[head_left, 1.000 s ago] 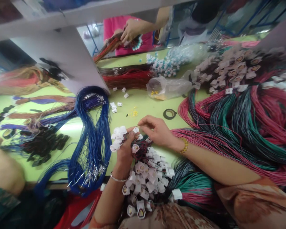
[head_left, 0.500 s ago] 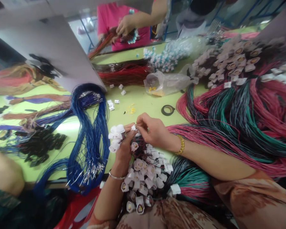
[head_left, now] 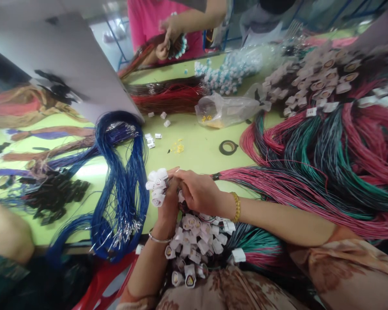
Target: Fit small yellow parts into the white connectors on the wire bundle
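My left hand (head_left: 168,204) is closed around a bunch of thin dark wires ending in white plastic connectors (head_left: 157,185), held upright above the table's near edge. My right hand (head_left: 197,191) lies over the top of the same bunch, fingers curled and pinching at the wires beside the left fingers. More white connectors (head_left: 197,241) of this harness hang down between my forearms. A gold bracelet is on my right wrist, a thin bangle on my left.
A blue wire bundle (head_left: 123,181) loops left of my hands. Pink and green wire coils (head_left: 326,168) fill the right. On the green table (head_left: 194,150) lie a tape roll (head_left: 228,147), a plastic bag (head_left: 226,110), loose connectors and red wires (head_left: 168,97). Another person's hands (head_left: 166,41) work opposite.
My right hand moved left and down, from pinching above the bunch to closing over its top against the left hand. The view drifted slightly; the person opposite shifted their hands.
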`<action>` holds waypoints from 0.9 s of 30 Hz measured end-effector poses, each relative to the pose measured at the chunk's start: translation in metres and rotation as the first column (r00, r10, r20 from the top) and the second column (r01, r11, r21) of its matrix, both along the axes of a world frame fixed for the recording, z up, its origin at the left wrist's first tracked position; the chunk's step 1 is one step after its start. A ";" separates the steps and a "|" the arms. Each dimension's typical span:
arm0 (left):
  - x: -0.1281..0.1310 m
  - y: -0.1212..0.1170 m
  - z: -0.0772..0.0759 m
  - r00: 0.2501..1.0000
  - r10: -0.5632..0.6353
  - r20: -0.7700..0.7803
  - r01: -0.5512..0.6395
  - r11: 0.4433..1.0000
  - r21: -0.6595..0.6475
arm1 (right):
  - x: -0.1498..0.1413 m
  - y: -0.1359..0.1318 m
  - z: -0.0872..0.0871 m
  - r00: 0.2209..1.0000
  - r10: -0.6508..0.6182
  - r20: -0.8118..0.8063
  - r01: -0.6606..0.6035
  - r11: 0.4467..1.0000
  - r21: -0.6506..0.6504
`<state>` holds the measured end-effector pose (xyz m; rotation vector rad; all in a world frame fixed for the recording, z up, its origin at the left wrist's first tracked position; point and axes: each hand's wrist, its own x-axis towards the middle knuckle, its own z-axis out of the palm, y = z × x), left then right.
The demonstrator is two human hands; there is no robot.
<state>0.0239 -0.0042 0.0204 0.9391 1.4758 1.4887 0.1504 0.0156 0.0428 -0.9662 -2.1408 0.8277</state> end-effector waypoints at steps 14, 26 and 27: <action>-0.001 0.002 -0.003 0.915 -0.083 0.394 0.078 0.997 0.028 | -0.016 0.119 -0.045 0.901 -0.102 0.422 0.146 0.986 -0.074; -0.002 -0.001 0.008 0.933 -0.101 0.346 0.137 0.987 -0.082 | 0.016 0.100 -0.027 0.823 -0.302 -0.481 -0.222 0.608 -0.762; -0.002 -0.001 0.007 0.927 -0.093 0.363 0.135 0.987 -0.090 | 0.018 0.096 -0.024 0.802 -0.309 -0.512 -0.270 0.576 -0.771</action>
